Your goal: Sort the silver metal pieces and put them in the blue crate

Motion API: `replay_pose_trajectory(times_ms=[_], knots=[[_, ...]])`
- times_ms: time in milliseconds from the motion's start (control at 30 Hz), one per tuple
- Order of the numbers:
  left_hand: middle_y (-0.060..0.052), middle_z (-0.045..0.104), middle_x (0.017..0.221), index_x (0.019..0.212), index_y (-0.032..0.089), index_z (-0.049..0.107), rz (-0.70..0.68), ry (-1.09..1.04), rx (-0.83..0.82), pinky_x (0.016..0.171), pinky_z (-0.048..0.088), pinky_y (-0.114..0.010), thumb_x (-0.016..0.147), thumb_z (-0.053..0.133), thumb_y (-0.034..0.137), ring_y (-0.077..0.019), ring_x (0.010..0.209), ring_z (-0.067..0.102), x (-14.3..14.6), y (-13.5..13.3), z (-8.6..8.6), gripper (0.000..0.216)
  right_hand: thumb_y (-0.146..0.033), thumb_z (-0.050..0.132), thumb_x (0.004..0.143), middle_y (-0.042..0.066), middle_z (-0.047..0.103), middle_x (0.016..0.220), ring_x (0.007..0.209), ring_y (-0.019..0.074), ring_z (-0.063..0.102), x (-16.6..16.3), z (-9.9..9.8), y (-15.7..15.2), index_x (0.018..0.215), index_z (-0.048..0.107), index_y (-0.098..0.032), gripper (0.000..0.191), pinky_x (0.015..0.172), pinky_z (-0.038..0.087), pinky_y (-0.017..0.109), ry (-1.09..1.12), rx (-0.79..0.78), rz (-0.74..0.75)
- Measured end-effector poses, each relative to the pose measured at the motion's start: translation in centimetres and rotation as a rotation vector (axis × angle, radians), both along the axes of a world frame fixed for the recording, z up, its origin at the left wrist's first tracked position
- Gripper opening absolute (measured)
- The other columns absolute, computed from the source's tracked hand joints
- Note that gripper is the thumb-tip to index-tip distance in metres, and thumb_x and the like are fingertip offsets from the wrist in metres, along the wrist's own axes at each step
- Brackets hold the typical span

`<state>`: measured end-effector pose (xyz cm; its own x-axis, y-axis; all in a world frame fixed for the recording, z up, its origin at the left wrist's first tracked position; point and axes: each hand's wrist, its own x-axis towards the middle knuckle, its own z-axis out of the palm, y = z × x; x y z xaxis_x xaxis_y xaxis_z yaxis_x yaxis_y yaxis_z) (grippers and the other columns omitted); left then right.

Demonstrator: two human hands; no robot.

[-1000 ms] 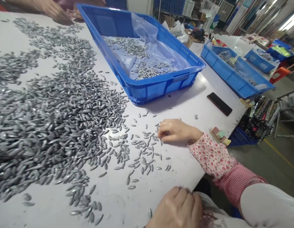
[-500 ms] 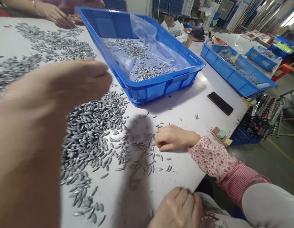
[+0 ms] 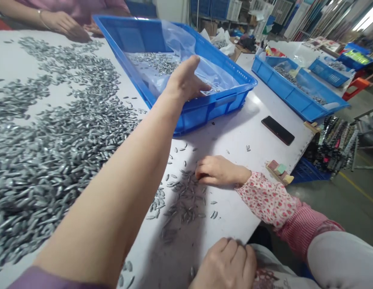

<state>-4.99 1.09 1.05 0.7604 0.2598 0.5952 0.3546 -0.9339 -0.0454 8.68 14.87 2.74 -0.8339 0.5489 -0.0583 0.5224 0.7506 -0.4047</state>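
My right hand, in a strawberry-print sleeve, rests on the white table with its fingers curled down at the edge of scattered grey spindle-shaped pieces. Whatever its fingertips hold is hidden. My left hand lies at the bottom, close to the table's near edge, knuckles up and fingers folded under. Nothing can be seen beneath it. A large heap of the same grey pieces covers the left of the table.
A co-worker's bare arm crosses from the lower left, its hand in a blue plastic-lined bin. Another person's hands work at the far left. A phone, small coloured blocks and a second blue bin are to the right.
The co-worker's arm has swung from above the heap rightward into the blue bin, its hand opening. My right hand has shifted slightly toward the scattered pieces; my left hand stays still.
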Motion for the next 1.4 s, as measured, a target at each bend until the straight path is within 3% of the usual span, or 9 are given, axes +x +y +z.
replay_pose_trajectory(times_ms=[133,267,367,467,567,833,1067,1200,1400], knots=[[0.0,0.063,0.079,0.074,0.021,0.065,0.007,0.026,-0.021,0.078,0.042,-0.035,0.086,0.031,0.075,-0.0129,0.095,0.051,0.1,-0.5,0.1,0.065,-0.027,0.057,0.094,0.004,0.065,0.089,0.085,0.0163,0.055,0.3,0.1,0.0,0.092,0.069,-0.017,0.016,0.076,0.039,0.028,0.031,-0.008,0.037],[-0.004,0.066,0.102,0.105,0.016,0.065,0.029,0.0,-0.074,0.082,0.05,-0.035,0.095,0.053,0.055,-0.0155,0.097,0.058,-0.1,-3.0,0.4,0.042,-0.027,0.06,0.091,0.002,0.062,0.081,0.079,0.0149,0.052,0.4,0.2,0.0,0.082,0.067,-0.018,0.015,0.071,0.036,0.027,0.047,-0.036,0.002],[-0.009,0.061,0.116,0.117,0.017,0.06,0.048,-0.022,-0.098,0.082,0.055,-0.037,0.099,0.055,0.036,-0.019,0.094,0.063,0.0,-4.6,0.4,0.026,-0.024,0.062,0.089,0.001,0.062,0.081,0.078,0.0142,0.051,0.2,0.2,0.0,0.078,0.065,-0.018,0.014,0.07,0.035,0.027,0.043,-0.056,-0.022],[-0.004,0.06,0.083,0.1,0.011,0.062,0.071,-0.049,-0.131,0.059,0.051,-0.027,0.095,0.058,0.021,-0.014,0.067,0.058,0.4,-5.2,0.4,0.012,-0.025,0.06,0.09,0.001,0.063,0.082,0.079,0.0144,0.051,0.2,0.4,-0.1,0.079,0.065,-0.018,0.014,0.07,0.034,0.027,0.041,-0.072,-0.031],[0.001,0.049,0.061,0.086,0.009,0.061,0.078,-0.096,-0.174,0.044,0.037,-0.028,0.087,0.053,0.005,-0.014,0.049,0.047,0.9,-5.2,0.6,0.009,-0.027,0.058,0.093,0.002,0.062,0.082,0.08,0.0151,0.051,0.3,0.5,0.0,0.08,0.065,-0.018,0.017,0.07,0.035,0.027,0.037,-0.069,-0.036],[0.0,0.049,0.061,0.084,0.01,0.058,0.076,-0.132,-0.218,0.045,0.035,-0.03,0.088,0.043,0.002,-0.0159,0.05,0.048,1.0,-5.0,1.0,0.017,-0.03,0.056,0.096,0.004,0.063,0.091,0.089,0.0163,0.052,-1.3,-0.1,-0.9,0.096,0.066,-0.017,0.017,0.086,0.039,0.029,0.223,0.019,-0.035],[0.0,0.048,0.062,0.082,0.013,0.054,0.082,-0.113,-0.217,0.046,0.034,-0.03,0.09,0.042,0.004,-0.0154,0.051,0.046,1.1,-5.2,0.7,0.017,-0.013,0.054,0.089,0.004,0.063,0.087,0.086,0.0173,0.051,-1.9,-0.4,-1.4,0.087,0.065,-0.017,0.012,0.081,0.039,0.029,0.147,0.034,-0.061],[0.001,0.046,0.061,0.078,0.015,0.051,0.087,-0.123,-0.224,0.047,0.032,-0.03,0.089,0.044,0.004,-0.0154,0.051,0.045,1.2,-5.4,0.6,0.017,-0.019,0.057,0.09,0.005,0.062,0.09,0.087,0.0175,0.05,-2.0,-0.4,-1.5,0.092,0.063,-0.017,0.007,0.084,0.039,0.03,0.187,0.038,-0.009],[0.0,0.046,0.061,0.076,0.015,0.051,0.088,-0.131,-0.232,0.047,0.031,-0.031,0.089,0.043,0.003,-0.0152,0.052,0.044,1.3,-5.3,0.8,0.02,-0.022,0.055,0.093,0.003,0.059,0.084,0.082,0.017,0.048,-2.1,-0.4,-1.6,0.083,0.064,-0.018,0.015,0.081,0.037,0.031,0.127,0.049,0.034]])
